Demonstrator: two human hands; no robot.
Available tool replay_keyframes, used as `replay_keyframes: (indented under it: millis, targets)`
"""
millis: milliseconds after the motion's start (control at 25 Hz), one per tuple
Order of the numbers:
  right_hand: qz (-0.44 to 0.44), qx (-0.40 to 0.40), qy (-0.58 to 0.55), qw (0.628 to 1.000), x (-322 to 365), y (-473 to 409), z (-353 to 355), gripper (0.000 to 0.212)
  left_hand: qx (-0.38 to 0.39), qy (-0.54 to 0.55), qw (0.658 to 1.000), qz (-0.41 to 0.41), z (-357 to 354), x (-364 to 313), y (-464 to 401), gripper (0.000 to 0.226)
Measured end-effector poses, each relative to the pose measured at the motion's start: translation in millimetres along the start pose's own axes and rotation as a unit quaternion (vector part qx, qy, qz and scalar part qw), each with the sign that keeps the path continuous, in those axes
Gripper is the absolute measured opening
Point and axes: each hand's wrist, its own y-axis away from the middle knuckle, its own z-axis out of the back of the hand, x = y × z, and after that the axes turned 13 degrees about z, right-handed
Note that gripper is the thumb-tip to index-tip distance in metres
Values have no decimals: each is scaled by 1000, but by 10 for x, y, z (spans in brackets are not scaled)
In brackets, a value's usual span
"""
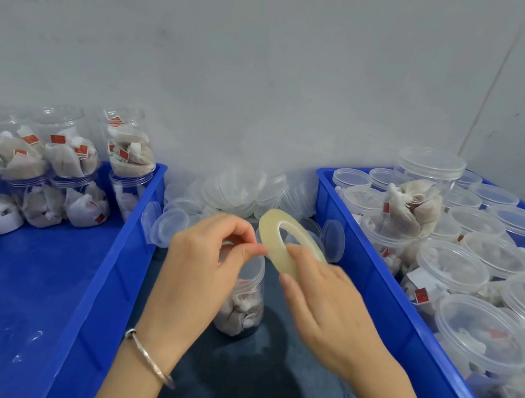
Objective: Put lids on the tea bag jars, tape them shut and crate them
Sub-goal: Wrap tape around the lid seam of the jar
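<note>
A clear jar of tea bags (pixel 244 301) with a lid on stands on the dark table between two blue crates, partly hidden behind my hands. My right hand (pixel 323 306) holds a yellowish roll of clear tape (pixel 277 238) above the jar. My left hand (pixel 204 258) pinches the tape's free end at the roll's edge with thumb and forefinger. A silver bangle circles my left wrist.
The left blue crate (pixel 108 264) holds several tea bag jars stacked at its far end. The right blue crate (pixel 385 299) is packed with lidded jars. A heap of loose clear lids (pixel 235 191) lies against the wall between the crates.
</note>
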Motion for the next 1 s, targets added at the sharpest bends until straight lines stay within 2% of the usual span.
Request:
replay_keyframes:
  millis: [80,160,280,400,520,720,1000]
  targets:
    - [-23,-17,10,1000,-103,-43,85,44,-28,-15,998,-58,57,-75,35,12]
    - [-46,-28,4,999,-216,-38,146,38,-53,3,997,-56,116,-13,91,12]
    - [-67,-12,23,997,-348,64,142,37,-80,59,994,39,133,334,270,7]
    - [-89,51,84,991,-428,185,19,41,-67,133,974,172,-15,784,535,21]
    - [-101,89,137,981,-449,212,-152,38,-57,206,949,233,-198,1086,640,17]
    - [-99,92,174,975,-503,107,-204,40,-40,277,936,213,-261,1211,548,15]
    - [-82,95,186,975,-536,34,-184,43,-35,275,938,207,-309,1343,527,16]
